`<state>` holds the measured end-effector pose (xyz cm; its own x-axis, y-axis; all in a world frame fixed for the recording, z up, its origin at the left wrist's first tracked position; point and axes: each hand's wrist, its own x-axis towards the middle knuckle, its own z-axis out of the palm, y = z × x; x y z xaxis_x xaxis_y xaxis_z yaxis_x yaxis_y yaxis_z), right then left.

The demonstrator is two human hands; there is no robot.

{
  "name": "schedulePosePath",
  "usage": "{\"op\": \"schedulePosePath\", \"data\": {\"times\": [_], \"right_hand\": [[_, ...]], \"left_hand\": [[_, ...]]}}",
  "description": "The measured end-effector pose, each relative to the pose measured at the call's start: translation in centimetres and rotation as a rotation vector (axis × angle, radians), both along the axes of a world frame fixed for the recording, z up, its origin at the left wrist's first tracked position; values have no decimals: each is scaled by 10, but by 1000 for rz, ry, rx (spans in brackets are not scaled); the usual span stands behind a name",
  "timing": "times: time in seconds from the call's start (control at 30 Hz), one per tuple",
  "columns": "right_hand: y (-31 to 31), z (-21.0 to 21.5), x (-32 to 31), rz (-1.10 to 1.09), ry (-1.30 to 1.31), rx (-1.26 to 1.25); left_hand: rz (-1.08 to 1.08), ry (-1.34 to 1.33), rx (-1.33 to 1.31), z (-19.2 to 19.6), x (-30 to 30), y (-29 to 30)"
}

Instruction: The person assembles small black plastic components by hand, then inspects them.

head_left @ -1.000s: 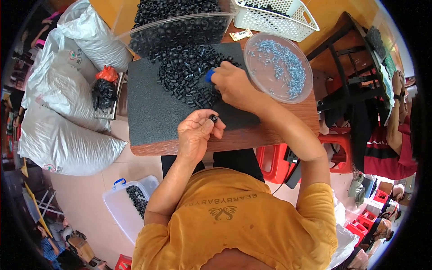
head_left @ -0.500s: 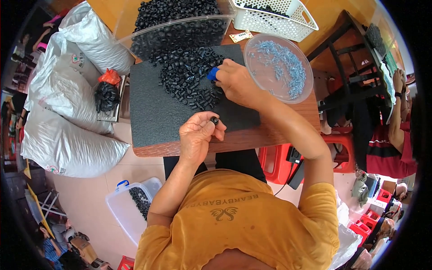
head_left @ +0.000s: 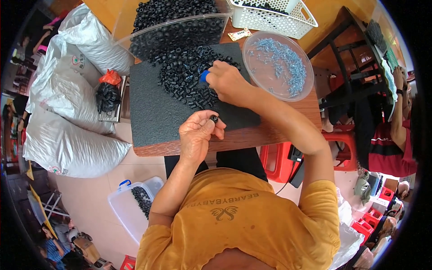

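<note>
My left hand (head_left: 197, 132), near the table's front edge, pinches a small black cylindrical part (head_left: 214, 118) between thumb and fingers, its round end facing up. My right hand (head_left: 228, 83) is closed above the right side of a heap of small black parts (head_left: 186, 83) on a dark grey mat (head_left: 146, 108). A small blue piece (head_left: 204, 76) shows at its fingers; whether it is held or worn I cannot tell. Some bluish bits lie among the heaped parts. To the right, a round clear tray (head_left: 263, 72) holds many tiny silvery-blue pieces.
A clear bin (head_left: 180, 38) full of black parts and a white perforated basket (head_left: 270, 20) stand at the back, near a small wrapped packet (head_left: 239, 34). White sacks (head_left: 76, 148) fill the left. A clear box (head_left: 121, 207) sits on the floor. Another person's arm (head_left: 398, 108) is at right.
My right hand has shifted slightly left and downward over the heap, with the blue piece. My left hand keeps its pinch on the black part, almost unmoved.
</note>
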<state>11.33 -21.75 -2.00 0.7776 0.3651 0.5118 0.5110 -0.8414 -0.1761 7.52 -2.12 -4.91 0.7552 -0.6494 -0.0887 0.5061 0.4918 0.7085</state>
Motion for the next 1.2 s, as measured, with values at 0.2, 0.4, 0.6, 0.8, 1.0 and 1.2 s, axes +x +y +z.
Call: {"op": "schedulePosePath", "data": {"times": [0.2, 0.4, 0.6, 0.8, 1.0, 1.2], "right_hand": [[6, 22, -47, -115, 79, 274], [19, 28, -91, -93, 67, 385], [29, 21, -100, -103, -8, 298], [34, 15, -106, -107, -78, 243], [42, 14, -109, -172, -129, 370], [54, 12, -121, -274, -75, 667]], "left_hand": [[44, 40, 0, 3, -1, -3], [163, -11, 132, 16, -2, -11], [225, -116, 217, 24, -16, -22], [179, -117, 332, 30, -19, -20], [180, -16, 198, 25, -18, -22], [140, 115, 44, 20, -21, -21]]}}
